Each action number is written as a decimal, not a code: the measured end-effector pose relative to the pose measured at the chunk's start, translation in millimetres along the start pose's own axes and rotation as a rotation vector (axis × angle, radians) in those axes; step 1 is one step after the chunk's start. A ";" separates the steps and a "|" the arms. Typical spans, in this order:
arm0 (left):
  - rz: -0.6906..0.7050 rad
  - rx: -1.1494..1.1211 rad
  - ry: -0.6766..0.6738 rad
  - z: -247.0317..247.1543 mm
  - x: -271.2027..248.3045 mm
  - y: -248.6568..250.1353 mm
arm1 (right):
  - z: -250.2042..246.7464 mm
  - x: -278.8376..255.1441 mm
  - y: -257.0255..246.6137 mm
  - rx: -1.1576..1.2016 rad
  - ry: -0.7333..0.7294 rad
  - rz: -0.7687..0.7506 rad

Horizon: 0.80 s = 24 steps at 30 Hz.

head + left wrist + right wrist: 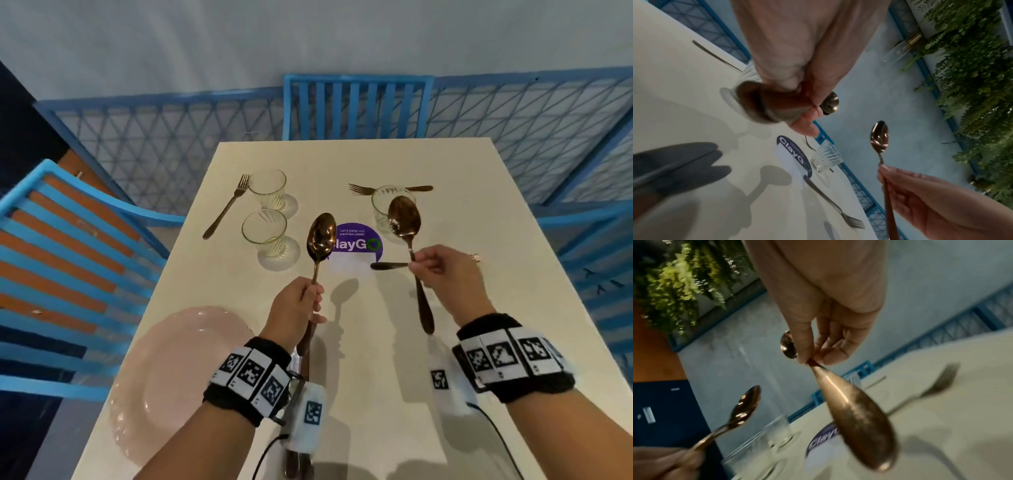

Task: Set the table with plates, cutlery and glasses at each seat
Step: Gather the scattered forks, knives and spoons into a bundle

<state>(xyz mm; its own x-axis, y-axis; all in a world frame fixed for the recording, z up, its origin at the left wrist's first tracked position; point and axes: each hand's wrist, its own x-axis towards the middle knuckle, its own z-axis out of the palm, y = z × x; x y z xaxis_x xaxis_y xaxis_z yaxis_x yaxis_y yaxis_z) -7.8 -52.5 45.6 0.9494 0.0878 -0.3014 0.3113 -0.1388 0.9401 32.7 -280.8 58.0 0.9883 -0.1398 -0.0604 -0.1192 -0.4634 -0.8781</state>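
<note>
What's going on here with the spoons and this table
A person is partway through setting a table. The left hand holds one copper spoon upright by its handle, and the right hand pinches a second spoon the same way. Three glasses and three forks lie on the table, not yet sorted by seat, and a pink plate sits near the left edge.

- Bare bench (479, 212) stretches along the right side.
- Three glasses (264, 232) and two forks (224, 207) crowd the far middle.
- A pink plate (178, 377) fills the near-left corner.
</note>
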 end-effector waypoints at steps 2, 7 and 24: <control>-0.027 -0.013 -0.012 -2.4 -9.3 -13.0 | 26.0 -28.5 6.7 0.139 -0.065 0.116; -0.152 -0.022 -0.094 1.6 -36.0 -38.2 | 73.1 -88.9 20.1 0.233 -0.120 0.301; -0.120 0.442 -0.182 17.4 -83.4 -94.6 | 110.0 -154.1 44.3 0.077 -0.076 0.461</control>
<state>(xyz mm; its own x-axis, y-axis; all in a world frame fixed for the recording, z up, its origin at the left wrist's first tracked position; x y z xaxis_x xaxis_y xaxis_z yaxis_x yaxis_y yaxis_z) -115.7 -63.9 -21.0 0.8852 -0.0397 -0.4635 0.3688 -0.5472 0.7513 -114.4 -183.5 -23.9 0.8387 -0.2497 -0.4840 -0.5423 -0.3013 -0.7843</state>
